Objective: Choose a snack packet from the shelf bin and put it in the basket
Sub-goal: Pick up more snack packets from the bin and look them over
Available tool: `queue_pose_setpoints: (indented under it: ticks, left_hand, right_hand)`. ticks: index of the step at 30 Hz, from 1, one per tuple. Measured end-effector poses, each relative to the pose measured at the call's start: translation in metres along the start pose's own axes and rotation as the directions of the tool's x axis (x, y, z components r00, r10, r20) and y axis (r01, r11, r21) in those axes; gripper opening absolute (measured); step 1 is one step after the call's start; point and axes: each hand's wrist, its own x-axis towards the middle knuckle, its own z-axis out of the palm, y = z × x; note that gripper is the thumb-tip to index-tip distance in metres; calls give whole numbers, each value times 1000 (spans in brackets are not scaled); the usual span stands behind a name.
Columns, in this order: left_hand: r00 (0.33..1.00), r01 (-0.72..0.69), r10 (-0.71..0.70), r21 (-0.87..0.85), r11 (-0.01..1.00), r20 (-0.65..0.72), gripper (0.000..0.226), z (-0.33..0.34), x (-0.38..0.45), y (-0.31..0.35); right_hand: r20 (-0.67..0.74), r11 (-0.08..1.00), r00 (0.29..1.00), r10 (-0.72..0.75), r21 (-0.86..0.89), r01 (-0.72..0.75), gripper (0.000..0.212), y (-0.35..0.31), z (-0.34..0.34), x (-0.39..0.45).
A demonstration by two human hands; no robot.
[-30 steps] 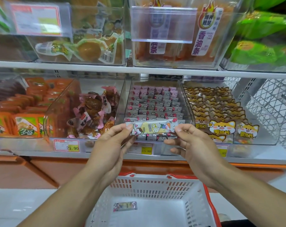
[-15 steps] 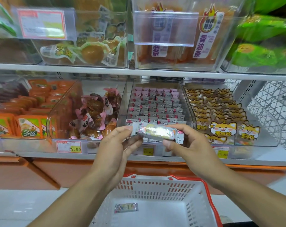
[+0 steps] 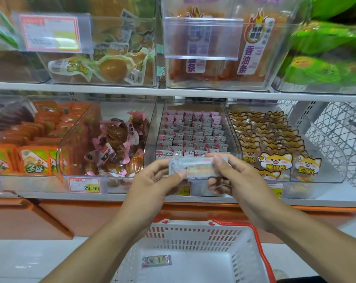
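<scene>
Single head-worn view, facing forward and down, close to clear plastic shelf bins (image 3: 191, 127); upper edges apparently motion-blurred.

Snack packet (image 3: 197, 168): a small oblong wrapper, silvery grey with a pale yellow panel, blurred so its print cannot be read. It lies roughly level, held at both ends above the basket and in front of the shelf bin. Shelf bin (image 3: 231, 127): a clear plastic compartment on the lower shelf, filled with tidy rows of small pink and grey packets. Basket (image 3: 252, 250): white perforated plastic with a red rim, standing below the shelf; one similar packet (image 3: 156, 260) lies flat on its floor near the left wall.
</scene>
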Motion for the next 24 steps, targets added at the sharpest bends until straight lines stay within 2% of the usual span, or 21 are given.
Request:
queue_pose_setpoints:
  ticks: [2,4,7,9,12,14,17,20,24]
  left_hand:
    - [999,45,-46,-31,999,-24,42,0,1,-1]
    - [995,77,-83,-99,992,-59,45,0,3,0]
    - [991,84,-101,-167,982,-92,47,0,4,1]
    - [990,91,-106,-153,984,-92,43,0,4,-1]
    - [989,111,-120,-105,988,-89,40,1,4,-1]
    - [985,114,-127,-111,987,-115,47,2,4,-1]
    - [987,85,-109,-185,979,-119,36,2,4,1]
    - [992,45,-61,-145,988,-108,23,2,3,1]
    - [985,19,-42,-140,990,-166,32,3,4,-1]
  right_hand:
    - [45,1000,999,-12,-8,13,45,-1,-2,0]
    - [81,989,995,-65,-124,75,48,-1,-6,-1]
    - [87,850,977,-197,-482,214,75,4,-11,-2]
    - [91,768,948,-306,-565,302,72,7,-12,-2]
    - [64,736,904,-422,-558,383,52,8,-13,1]
    - [12,771,911,-412,-528,356,46,10,-14,5]
    - [-45,884,966,-253,-418,212,47,9,-14,8]
    - [-52,969,992,-116,-226,101,38,7,-13,10]
    - [-88,997,993,83,7,-83,49,7,-11,15]
